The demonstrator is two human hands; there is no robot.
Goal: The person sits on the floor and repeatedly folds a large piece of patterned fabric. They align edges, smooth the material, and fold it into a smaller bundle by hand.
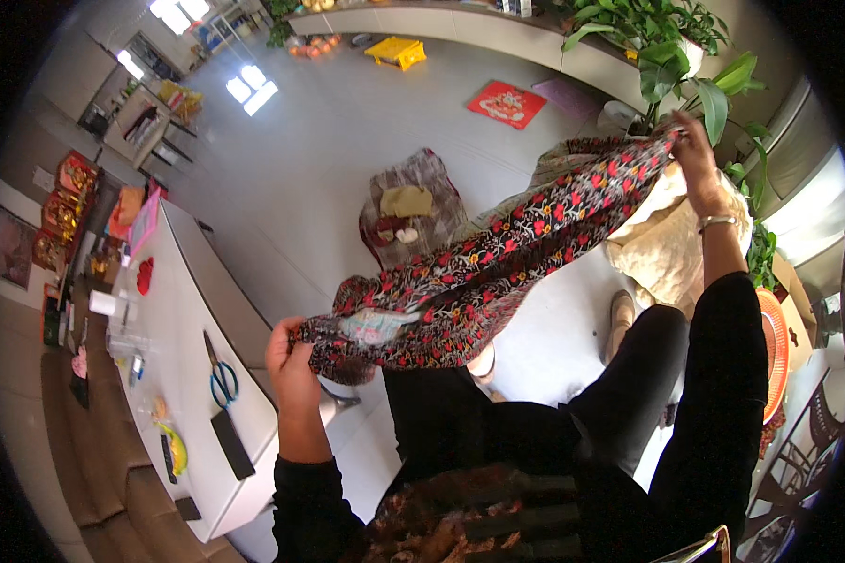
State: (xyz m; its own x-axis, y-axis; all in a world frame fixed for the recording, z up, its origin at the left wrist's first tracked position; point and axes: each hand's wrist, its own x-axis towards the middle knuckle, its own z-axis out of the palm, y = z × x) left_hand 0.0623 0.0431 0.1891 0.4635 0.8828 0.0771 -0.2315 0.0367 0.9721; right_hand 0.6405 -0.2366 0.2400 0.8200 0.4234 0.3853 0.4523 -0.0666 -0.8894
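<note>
A dark cloth with red and yellow flowers (pixel 528 225) hangs stretched across the view between both hands, above the floor. My left hand (pixel 292 352) grips its lower left end, where a pale, light-coloured patch shows. At the upper right, my right hand (pixel 693 158) clasps the other end and is slightly blurred. Beneath and beyond the flowered cloth, a grey checked cloth (pixel 412 183) is spread on the floor, with a folded tan cloth (pixel 406 201) and small dark red and white items on it. A bulky cream fabric bundle (pixel 655 243) lies below my right hand.
To the left stands a white table (pixel 183 281) bearing blue-handled scissors (pixel 222 380), a black box-like object (pixel 232 445) and a banana (pixel 176 450). Leafy plants (pixel 711 105) and an orange basket (pixel 773 352) are at right. A red mat (pixel 507 104) and yellow stool (pixel 396 52) lie farther off.
</note>
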